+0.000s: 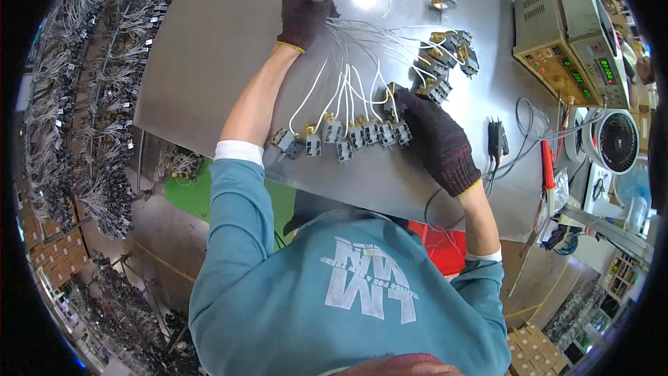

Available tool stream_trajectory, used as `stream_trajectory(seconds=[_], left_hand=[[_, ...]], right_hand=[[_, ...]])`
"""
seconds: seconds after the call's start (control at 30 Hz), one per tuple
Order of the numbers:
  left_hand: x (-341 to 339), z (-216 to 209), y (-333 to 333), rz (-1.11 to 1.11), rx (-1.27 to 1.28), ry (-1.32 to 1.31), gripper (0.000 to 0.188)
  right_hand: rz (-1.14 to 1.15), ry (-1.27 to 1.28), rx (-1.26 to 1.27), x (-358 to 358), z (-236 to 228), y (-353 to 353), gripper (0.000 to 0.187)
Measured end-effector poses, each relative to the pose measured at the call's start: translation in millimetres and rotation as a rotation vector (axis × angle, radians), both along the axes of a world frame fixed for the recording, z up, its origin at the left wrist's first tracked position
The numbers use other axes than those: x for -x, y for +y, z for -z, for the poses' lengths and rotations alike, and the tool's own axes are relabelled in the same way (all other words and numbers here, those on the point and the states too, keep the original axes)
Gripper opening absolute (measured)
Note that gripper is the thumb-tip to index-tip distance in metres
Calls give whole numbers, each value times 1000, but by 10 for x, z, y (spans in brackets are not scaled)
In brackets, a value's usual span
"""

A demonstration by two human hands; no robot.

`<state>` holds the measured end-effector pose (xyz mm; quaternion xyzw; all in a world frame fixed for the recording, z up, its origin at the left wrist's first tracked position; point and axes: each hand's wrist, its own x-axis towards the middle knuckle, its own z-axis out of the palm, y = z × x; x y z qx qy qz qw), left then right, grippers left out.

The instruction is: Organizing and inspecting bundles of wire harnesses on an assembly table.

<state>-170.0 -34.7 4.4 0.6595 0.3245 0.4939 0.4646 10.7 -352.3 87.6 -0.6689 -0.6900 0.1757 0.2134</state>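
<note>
My left hand [306,15], in a dark knitted glove, is closed around a bundle of white wires [351,28] near the far side of the metal table [188,63]. The wires fan out to several small grey blocks with brass-coloured ends, which look like electrical parts. One row of grey blocks [356,136] lies toward the table's near edge, and a cluster of blocks [445,56] sits at the right. Between them, my gloved right hand [438,141] has its fingertips closed on a single grey block [394,99]; its fingers are partly hidden.
Farther right stand two bench instruments [570,49] with green displays, beside a small round fan [616,141]. A black clip-like tool [497,141] and its cables lie right of my hand. A lone wired block [443,1] rests farther back. Racks of wired parts [104,97] fill the left.
</note>
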Motion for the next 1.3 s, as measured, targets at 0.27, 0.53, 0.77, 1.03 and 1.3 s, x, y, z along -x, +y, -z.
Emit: stream_trajectory(seconds=[0.27,0.53,0.77,1.03,1.3], left_hand=[[-16,91,54,104,-30,-54,17],[-101,43,-34,0,-110,67,24],[-62,-99,-117,33,-51,99,26],[-28,-38,-34,74,-162,149,30],[-13,19,17,98,-195,189,33]], right_hand=[[-11,-12,90,122,-36,83,70],[-34,-166,197,97,-49,203,60],[10,-355,102,158,-117,221,22],[126,-72,146,35,-55,-28,32],[41,-353,80,13,-578,-44,37]])
